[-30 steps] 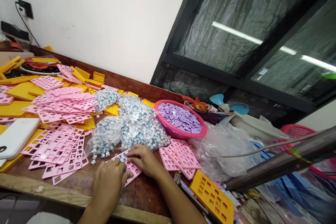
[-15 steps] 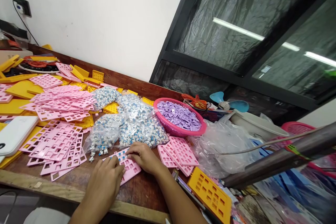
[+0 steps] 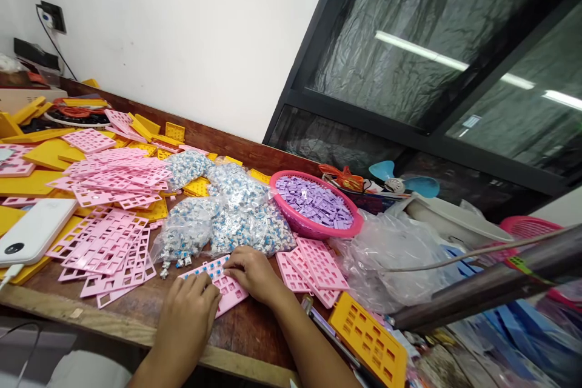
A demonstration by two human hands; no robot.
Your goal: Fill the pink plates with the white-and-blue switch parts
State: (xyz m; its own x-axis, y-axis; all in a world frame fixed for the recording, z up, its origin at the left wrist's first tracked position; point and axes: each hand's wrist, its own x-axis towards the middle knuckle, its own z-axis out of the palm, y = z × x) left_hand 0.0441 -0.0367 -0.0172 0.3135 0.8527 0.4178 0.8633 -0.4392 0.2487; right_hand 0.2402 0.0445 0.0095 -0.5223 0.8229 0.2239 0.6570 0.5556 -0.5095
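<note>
A pink keyboard plate (image 3: 231, 294) with square cutouts lies on the table in front of me. Small blue-and-white key switches (image 3: 217, 265) sit along its far rows, while nearer cutouts are bare. My left hand (image 3: 188, 309) is bent over the plate's left side, fingers curled together against it. At the far right part of the plate, my right hand (image 3: 248, 270) has its thumb and fingertips drawn together; whatever is between them is too small to make out. Several loose switches (image 3: 182, 260) lie just beyond my left hand, by clear bags of switches (image 3: 245, 218).
Pink plates are stacked at left (image 3: 104, 242) and right (image 3: 318, 267). A pink basket (image 3: 357, 227) holds purple pieces. A white power bank (image 3: 39, 230) lies far left. Near my right forearm is a yellow keyboard case (image 3: 368, 339). A dark pole (image 3: 454, 291) slants in at right.
The view has shifted slightly, so everything appears a little further right. Both hands stay on the plate, with only slight finger movement.
</note>
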